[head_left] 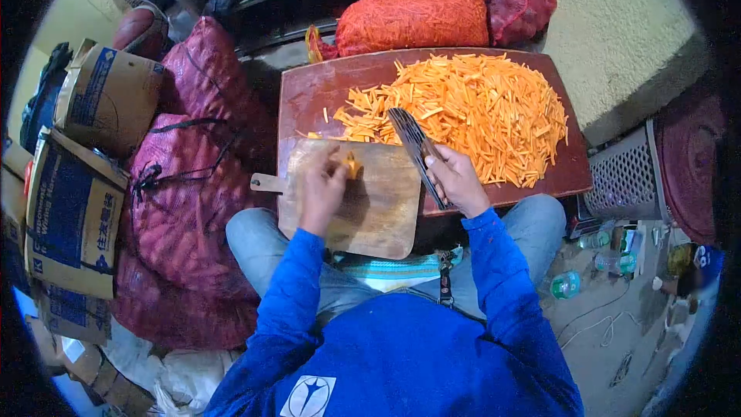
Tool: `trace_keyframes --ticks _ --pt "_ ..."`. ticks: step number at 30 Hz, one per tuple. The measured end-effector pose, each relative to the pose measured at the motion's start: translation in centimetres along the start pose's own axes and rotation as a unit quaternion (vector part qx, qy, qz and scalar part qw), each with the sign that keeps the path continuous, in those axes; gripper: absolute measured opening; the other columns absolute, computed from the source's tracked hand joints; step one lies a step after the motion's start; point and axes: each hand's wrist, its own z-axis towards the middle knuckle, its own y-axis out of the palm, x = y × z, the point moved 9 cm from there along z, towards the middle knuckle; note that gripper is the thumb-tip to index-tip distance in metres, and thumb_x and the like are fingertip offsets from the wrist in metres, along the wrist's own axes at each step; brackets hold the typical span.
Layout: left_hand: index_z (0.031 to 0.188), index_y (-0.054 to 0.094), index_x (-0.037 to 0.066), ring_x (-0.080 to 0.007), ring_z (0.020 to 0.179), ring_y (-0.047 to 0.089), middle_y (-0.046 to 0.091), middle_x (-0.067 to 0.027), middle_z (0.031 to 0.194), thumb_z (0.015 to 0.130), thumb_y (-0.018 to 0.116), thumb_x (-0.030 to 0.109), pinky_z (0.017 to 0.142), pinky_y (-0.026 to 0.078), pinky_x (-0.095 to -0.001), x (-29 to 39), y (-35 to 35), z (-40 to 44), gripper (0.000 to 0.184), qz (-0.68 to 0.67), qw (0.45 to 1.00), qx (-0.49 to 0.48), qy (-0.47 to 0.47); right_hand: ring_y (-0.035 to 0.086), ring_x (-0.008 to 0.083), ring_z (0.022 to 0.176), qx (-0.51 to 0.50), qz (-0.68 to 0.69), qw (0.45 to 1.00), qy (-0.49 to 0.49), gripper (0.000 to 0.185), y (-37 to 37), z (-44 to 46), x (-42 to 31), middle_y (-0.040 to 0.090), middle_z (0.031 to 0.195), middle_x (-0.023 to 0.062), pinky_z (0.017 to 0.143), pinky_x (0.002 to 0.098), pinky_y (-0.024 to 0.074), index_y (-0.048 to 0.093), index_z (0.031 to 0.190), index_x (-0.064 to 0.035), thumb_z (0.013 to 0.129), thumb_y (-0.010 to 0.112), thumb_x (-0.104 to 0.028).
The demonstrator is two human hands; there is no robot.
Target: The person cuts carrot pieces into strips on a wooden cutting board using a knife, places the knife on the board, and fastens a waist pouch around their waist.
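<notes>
My left hand (323, 188) is over the wooden cutting board (378, 224), slightly blurred, its thumb and forefinger apart. Just right of its fingertips a small orange carrot piece (353, 167) stands on the board; I cannot tell whether they touch. At the board's right side my right hand (457, 177) grips a dark knife (411, 133) whose blade looks slotted or striped, tilted with its far end up and left. Behind the board and to its right, a big heap of cut carrot sticks (478, 108) covers much of the reddish-brown table (316, 89).
An orange mesh sack (417, 19) of shreds lies behind the table, beside a red sack (523, 0). Full red mesh sacks (181, 201) and cardboard boxes (81, 208) crowd the left. On the right are a grey plastic basket (625, 174) and bottles (566, 285) on the floor.
</notes>
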Motion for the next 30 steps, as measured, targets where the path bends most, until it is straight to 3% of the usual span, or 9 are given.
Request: trace_keyframes --ticks 2,3,5,11,12,15,21,25,30 --pt "0.128 0.07 0.003 -0.0308 0.079 0.07 0.074 -0.019 0.093 0.088 0.071 0.005 0.073 0.054 -0.0438 4.6 0.4 -2.8 0.04 0.231 0.972 -0.048 0.018 0.046 0.0031 0.047 -0.005 -0.003 1.0 0.0 0.023 0.2 -0.3 0.0 0.053 0.068 -0.0051 0.042 0.022 0.037 0.062 0.098 -0.0061 0.107 0.059 -0.027" --pt "0.128 0.07 0.003 -0.0308 0.079 0.07 0.074 -0.019 0.093 0.088 0.071 0.005 0.073 0.054 -0.0438 3.9 0.3 -3.3 0.04 0.229 0.972 -0.046 0.015 0.045 0.0031 0.047 -0.016 -0.011 1.0 0.013 0.022 0.4 -0.6 0.1 0.053 0.068 -0.0053 0.042 0.0221 0.0365 0.063 0.101 -0.0058 0.107 0.059 -0.026" --pt "0.122 0.072 0.005 -0.0391 0.082 0.067 0.071 -0.0218 0.09 0.088 0.072 0.007 0.081 0.049 -0.0506 4.8 0.0 -4.1 0.034 0.273 0.949 0.003 0.16 0.045 0.0031 0.047 -0.029 -0.021 0.999 0.026 0.021 1.0 -1.2 -0.2 0.052 0.068 -0.0055 0.042 0.0222 0.036 0.064 0.103 -0.0055 0.107 0.059 -0.026" --pt "0.111 0.074 0.009 -0.0344 0.099 0.061 0.068 -0.0138 0.101 0.082 0.074 0.01 0.091 0.043 -0.049 6.8 -1.7 -4.2 0.029 0.381 0.902 0.037 0.199 0.047 0.0022 0.049 -0.082 -0.052 0.994 0.055 0.03 3.8 -3.7 0.8 0.057 0.071 -0.0042 0.043 0.0212 0.0365 0.066 0.12 -0.0005 0.106 0.061 -0.026" --pt "0.111 0.074 0.009 -0.0344 0.099 0.061 0.068 -0.0138 0.101 0.082 0.074 0.01 0.091 0.043 -0.049 6.6 -1.7 -4.1 0.029 0.377 0.904 0.039 0.197 0.047 0.0022 0.049 -0.082 -0.058 0.993 0.057 0.03 4.3 -4.1 0.4 0.057 0.071 -0.0042 0.043 0.0212 0.0365 0.066 0.12 -0.0005 0.106 0.061 -0.026" --pt "0.106 0.075 0.01 -0.0326 0.102 0.057 0.065 -0.0106 0.103 0.077 0.074 0.008 0.091 0.041 -0.0485 6.5 -0.9 -4.2 0.029 0.284 0.922 0.018 0.264 0.054 0.011 0.077 -0.087 -0.146 0.985 0.041 0.036 5.8 -4.7 -1.0 0.063 0.083 0.0016 0.068 0.0303 0.0469 0.066 0.127 0.0054 0.104 0.064 -0.022" --pt "0.1 0.072 0.005 -0.0319 0.1 0.057 0.063 -0.0093 0.098 0.068 0.066 0.0 0.087 0.039 -0.0481 5.4 3.3 -5.5 0.033 0.299 0.899 -0.077 0.31 0.061 0.0154 0.084 -0.067 -0.204 0.976 0.025 0.036 6.2 -6.5 -1.5 0.067 0.088 0.0108 0.076 0.034 0.0513 0.066 0.127 0.0053 0.103 0.065 -0.021" --pt "0.103 0.073 0.006 -0.0326 0.1 0.057 0.063 -0.0101 0.098 0.071 0.068 0.002 0.088 0.039 -0.0482 6.2 1.4 -5.4 0.033 0.257 0.922 0.004 0.289 0.066 0.0172 0.091 -0.065 -0.211 0.975 0.038 0.035 6.1 -8.3 -1.3 0.071 0.095 0.0148 0.084 0.0343 0.0531 0.066 0.127 0.0053 0.102 0.065 -0.019" --pt "0.106 0.073 0.007 -0.0347 0.101 0.059 0.067 -0.0098 0.107 0.074 0.068 -0.003 0.09 0.041 -0.0476 4.9 1.4 -3.9 0.034 0.285 0.927 -0.035 0.24 0.067 0.0169 0.093 -0.038 -0.183 0.982 0.038 0.034 5.7 -8.6 -0.6 0.072 0.097 0.0167 0.085 0.0349 0.0534 0.066 0.128 0.0051 0.102 0.065 -0.017"
